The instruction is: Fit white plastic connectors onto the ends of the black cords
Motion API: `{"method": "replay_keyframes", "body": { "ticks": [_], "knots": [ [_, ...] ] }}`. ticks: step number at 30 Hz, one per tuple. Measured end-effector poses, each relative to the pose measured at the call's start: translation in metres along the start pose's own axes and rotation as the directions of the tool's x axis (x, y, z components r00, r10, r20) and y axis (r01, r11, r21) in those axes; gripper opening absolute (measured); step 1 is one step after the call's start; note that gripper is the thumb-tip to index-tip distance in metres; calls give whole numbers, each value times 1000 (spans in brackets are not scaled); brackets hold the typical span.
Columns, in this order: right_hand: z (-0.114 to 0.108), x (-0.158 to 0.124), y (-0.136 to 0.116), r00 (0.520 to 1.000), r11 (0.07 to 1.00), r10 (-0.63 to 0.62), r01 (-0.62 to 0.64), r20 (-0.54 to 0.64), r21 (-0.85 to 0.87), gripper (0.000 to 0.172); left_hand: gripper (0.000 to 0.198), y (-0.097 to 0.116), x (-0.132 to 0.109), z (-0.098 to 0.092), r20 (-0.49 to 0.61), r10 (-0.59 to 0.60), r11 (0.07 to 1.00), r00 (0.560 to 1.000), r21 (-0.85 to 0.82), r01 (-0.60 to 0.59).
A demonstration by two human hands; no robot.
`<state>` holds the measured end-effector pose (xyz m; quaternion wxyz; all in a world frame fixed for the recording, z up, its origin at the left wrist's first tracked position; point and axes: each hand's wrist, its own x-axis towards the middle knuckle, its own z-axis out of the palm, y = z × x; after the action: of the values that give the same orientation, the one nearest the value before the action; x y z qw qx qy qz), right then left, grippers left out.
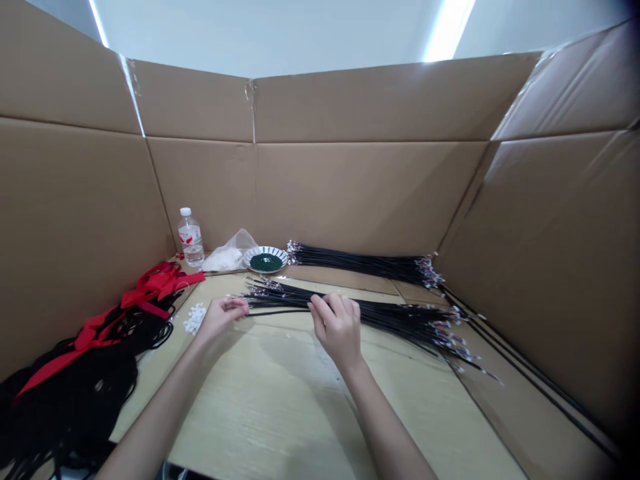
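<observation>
A single black cable [277, 312] stretches between my two hands, just in front of a bundle. Its left end reaches the fingertips of my left hand [223, 319], which is closed in a pinch. My right hand [340, 325] is also closed, with thumb and fingers pinched on the cable at the front edge of the bundle. That bundle of black cables [395, 317] lies across the table, its ends showing thin coloured wires and small white tips. Beside my left hand is a small pile of white connectors [194, 318]; their exact shape is too small to tell.
Behind lies another black cable bundle [355, 260]. A plate [247, 261] of dark green bits, a clear plastic bag [227, 253] and a water bottle [191, 239] stand at back left. Black cords with red ribbon [150, 287] heap at left. Cardboard walls [370, 193] enclose the table.
</observation>
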<state>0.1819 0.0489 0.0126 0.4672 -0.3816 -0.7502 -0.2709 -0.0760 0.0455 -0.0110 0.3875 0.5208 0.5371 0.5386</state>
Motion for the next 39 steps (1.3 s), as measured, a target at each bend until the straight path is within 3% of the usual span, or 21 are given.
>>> {"method": "replay_keyframes", "body": {
  "ticks": [4, 10, 17, 21, 24, 39],
  "knots": [
    [-2, 1, 5, 1000, 1000, 17, -17, 9, -11, 10, 37, 8, -5, 2, 74, -19, 988, 997, -151, 30],
    [-2, -2, 13, 996, 999, 42, -42, 78, 8, 11, 32, 7, -2, 0, 102, -37, 947, 994, -313, 68],
    [-5, -2, 19, 986, 996, 52, -63, 159, 65, 13, 24, 6, 0, -5, 92, -101, 912, 991, -390, 129],
    [-6, -1, 21, 978, 990, 54, -79, 200, 118, 16, 17, 15, -4, -6, 102, -117, 898, 988, -415, 149],
    [-7, -1, 22, 975, 981, 64, -100, 213, 166, 18, 22, 24, -10, -4, 135, -120, 893, 984, -419, 166],
    [-11, 2, 25, 979, 955, 146, -177, 144, 240, 20, 19, 32, -19, -4, 318, 53, 890, 947, -444, 99]
  ]
}}
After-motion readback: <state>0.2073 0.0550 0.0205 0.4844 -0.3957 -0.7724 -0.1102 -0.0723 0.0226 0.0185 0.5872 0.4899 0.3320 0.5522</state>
